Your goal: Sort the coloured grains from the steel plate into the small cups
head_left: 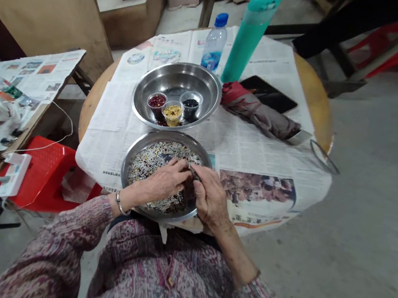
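Note:
A steel basin (127, 167) near me holds a layer of mixed small grains or beans (153, 159), white, black, yellow and dark red. My left hand (168, 179), with a bracelet at the wrist, reaches over the grains, its fingers bent and drawn together. From the right, my right hand (210, 196) comes over the rim, thumb and fingers closed close to the left fingertips. What either hand pinches is too small or hidden to make out. Just beyond is a second steel basin (182, 71) with three small cups: dark red beans (157, 100), yellow ones (172, 111) and black ones (191, 104).
Newspaper (113, 108) covers the round table. Behind the basins stand a water bottle (214, 44) and a tall green bottle (252, 35). A folded umbrella (262, 114) and a dark tablet or phone (270, 94) lie right. A red stool (43, 178) carries a power strip (14, 175).

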`<action>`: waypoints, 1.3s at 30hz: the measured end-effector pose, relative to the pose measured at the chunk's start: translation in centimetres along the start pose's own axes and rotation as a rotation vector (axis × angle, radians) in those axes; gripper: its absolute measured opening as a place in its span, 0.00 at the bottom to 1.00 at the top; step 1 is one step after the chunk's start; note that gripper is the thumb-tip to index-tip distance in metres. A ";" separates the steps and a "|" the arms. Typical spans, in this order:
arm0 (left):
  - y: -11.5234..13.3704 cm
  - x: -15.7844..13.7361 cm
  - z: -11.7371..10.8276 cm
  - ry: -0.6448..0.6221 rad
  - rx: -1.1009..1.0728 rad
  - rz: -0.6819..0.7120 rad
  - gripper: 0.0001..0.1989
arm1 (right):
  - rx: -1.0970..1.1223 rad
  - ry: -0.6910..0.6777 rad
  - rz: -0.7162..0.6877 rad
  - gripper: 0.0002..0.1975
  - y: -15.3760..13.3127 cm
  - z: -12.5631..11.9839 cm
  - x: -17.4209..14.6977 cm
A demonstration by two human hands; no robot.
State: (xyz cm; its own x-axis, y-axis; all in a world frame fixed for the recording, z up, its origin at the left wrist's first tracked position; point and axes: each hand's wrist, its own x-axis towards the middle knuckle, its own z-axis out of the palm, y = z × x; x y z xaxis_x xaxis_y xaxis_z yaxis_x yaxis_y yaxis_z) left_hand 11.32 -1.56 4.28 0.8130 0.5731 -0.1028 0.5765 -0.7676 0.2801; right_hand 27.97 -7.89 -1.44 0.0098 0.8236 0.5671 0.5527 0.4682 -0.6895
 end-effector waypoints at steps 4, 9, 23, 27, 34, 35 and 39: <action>-0.5 -1.7 -1.5 -0.089 -0.006 -0.011 0.10 | -0.011 0.001 -0.001 0.20 0.1 0.0 0.1; -0.9 -6.3 -3.9 -0.135 0.059 -0.157 0.09 | -0.018 -0.008 0.004 0.21 0.3 0.0 0.0; -2.2 -3.8 -1.3 0.124 0.231 -0.131 0.13 | -0.026 -0.002 0.011 0.20 0.3 0.1 -0.1; -3.4 -5.3 -1.8 0.253 0.215 -0.329 0.13 | -0.018 -0.004 0.011 0.20 0.3 0.1 0.0; -2.0 -5.7 -0.3 0.176 0.016 -0.354 0.18 | -0.009 -0.001 0.017 0.20 0.4 0.1 -0.1; -1.7 -5.1 0.0 0.170 -0.039 -0.339 0.13 | -0.010 -0.001 0.016 0.20 0.4 0.1 0.0; -0.5 -3.0 0.4 0.137 -0.241 -0.199 0.09 | -0.017 0.015 0.006 0.19 0.2 0.0 0.0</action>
State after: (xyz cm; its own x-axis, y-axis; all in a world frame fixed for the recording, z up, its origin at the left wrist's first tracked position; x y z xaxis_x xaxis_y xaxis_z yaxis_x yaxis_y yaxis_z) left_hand 8.63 -3.03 4.06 0.6587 0.7505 -0.0539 0.6736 -0.5563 0.4866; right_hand 28.08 -7.79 -1.54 0.0259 0.8213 0.5699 0.5669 0.4575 -0.6851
